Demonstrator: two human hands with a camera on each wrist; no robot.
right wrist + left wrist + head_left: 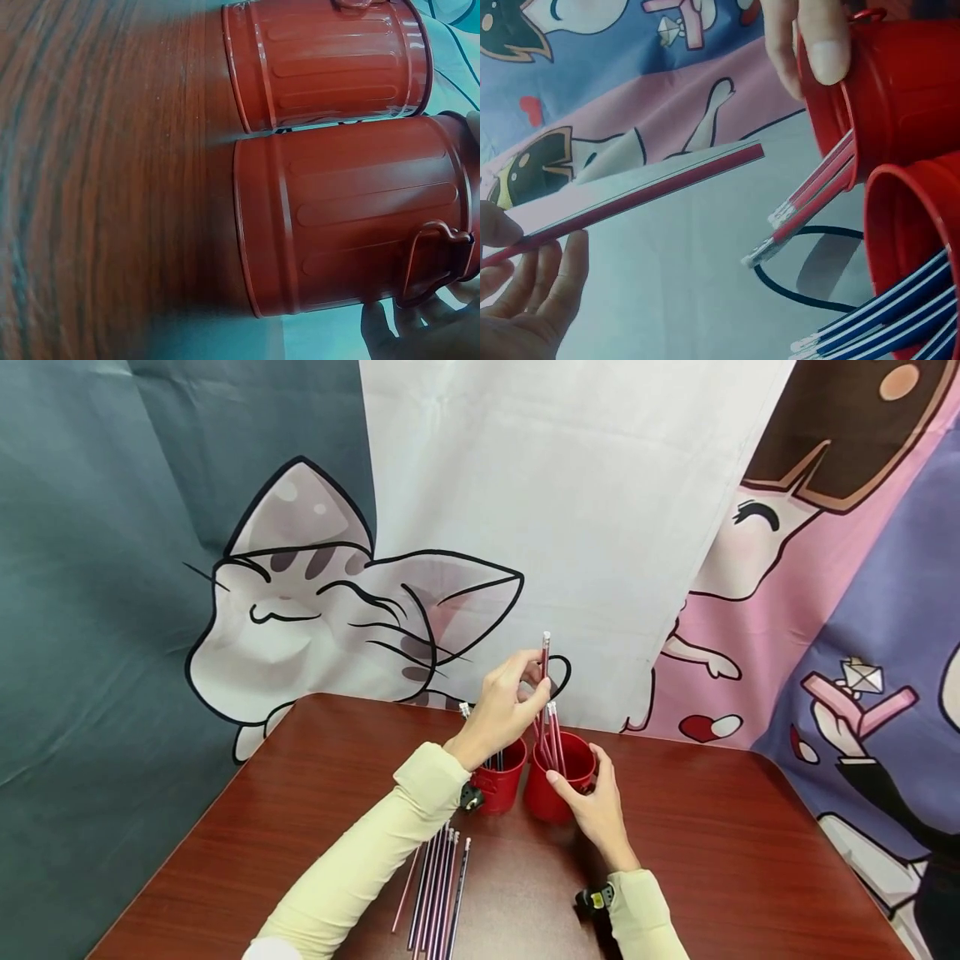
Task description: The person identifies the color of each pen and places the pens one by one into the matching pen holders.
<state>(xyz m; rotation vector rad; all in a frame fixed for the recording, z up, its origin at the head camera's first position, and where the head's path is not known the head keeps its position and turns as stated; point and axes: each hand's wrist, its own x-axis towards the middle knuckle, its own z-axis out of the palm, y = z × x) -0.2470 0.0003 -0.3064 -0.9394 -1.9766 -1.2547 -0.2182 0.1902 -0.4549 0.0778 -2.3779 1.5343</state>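
Observation:
Between thumb and fingertips, my left hand (504, 708) pinches a red pencil (645, 185) above the right red bucket (549, 797), eraser end up in the head view. In the left wrist view the pencil's lower end is apart from the bucket's mouth. My right hand (602, 806) grips that bucket at its rim and right side, near a wire handle (435, 259). Several red pencils (556, 743) lean inside it, erasers upward. Close on the left stands another red bucket (498, 787), holding several dark blue-and-white striped pencils (889, 311); my left forearm partly covers it.
Several loose pencils (435, 893), dark and reddish, lie in a bunch on the brown wooden table (712, 843), in front of the buckets and partly under the left forearm. A printed cloth backdrop (585, 527) hangs right behind the table's far edge.

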